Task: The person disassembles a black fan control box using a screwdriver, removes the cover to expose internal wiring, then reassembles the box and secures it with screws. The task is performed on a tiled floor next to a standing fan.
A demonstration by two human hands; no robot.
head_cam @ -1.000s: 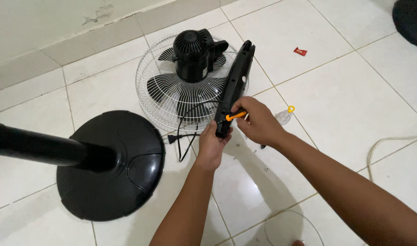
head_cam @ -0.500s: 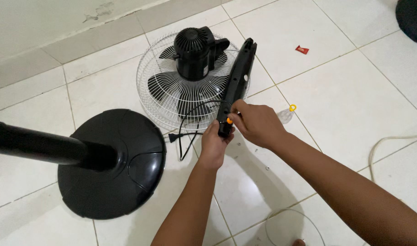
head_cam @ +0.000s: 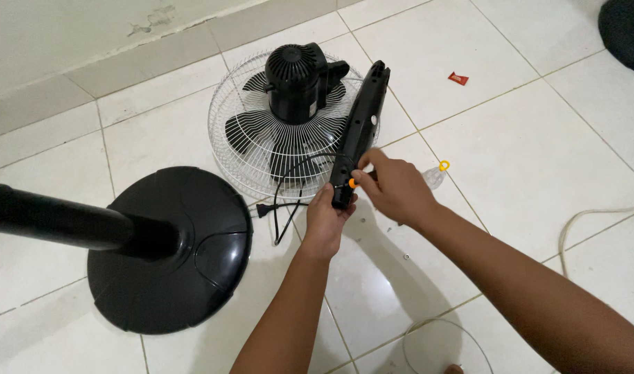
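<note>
Two hands: the left hand (head_cam: 325, 223) closes around the lower end of one long black fan housing (head_cam: 360, 131), the right hand (head_cam: 394, 187) pinches one orange-handled tool (head_cam: 352, 183) against it. Just beyond the grip lies one wire fan grille (head_cam: 244, 142) carrying one black motor (head_cam: 297, 82). Left of the grip stands one round black base (head_cam: 185, 263) with one pole (head_cam: 60, 221). Right of the grip: one small clear bottle (head_cam: 435, 174), one red scrap (head_cam: 458, 79), one pale cable (head_cam: 594, 221)
</note>
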